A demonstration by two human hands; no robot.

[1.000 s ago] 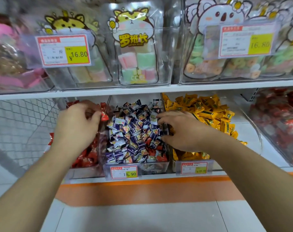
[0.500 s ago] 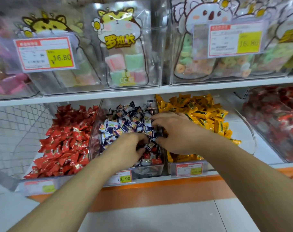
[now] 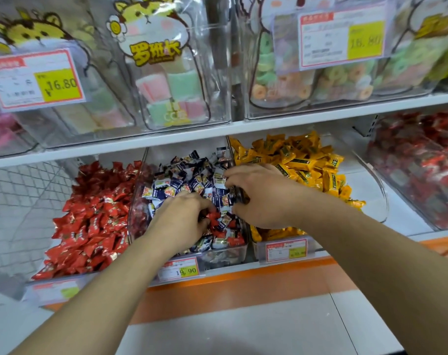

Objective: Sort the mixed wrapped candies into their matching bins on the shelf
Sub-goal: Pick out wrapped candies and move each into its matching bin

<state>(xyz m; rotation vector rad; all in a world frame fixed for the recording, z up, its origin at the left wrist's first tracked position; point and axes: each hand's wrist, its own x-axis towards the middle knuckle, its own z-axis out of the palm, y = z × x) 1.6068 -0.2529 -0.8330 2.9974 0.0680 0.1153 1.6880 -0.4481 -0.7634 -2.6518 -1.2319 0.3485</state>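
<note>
On the lower shelf (image 3: 217,274) three clear bins stand side by side. Both hands are inside the middle bin (image 3: 228,254), which holds blue-and-white candies (image 3: 189,180) mixed with some red candies (image 3: 214,216). The left hand (image 3: 180,216) lies on the pile with fingers curled down around the red pieces; I cannot tell if it really grasps one. The right hand (image 3: 258,193) is at the right side of the same bin, and its curled fingers hold a small dark piece. Beside it on the left, the left bin (image 3: 51,288) is full of red wrappers, and the right bin (image 3: 285,251) holds yellow candies (image 3: 299,160).
</note>
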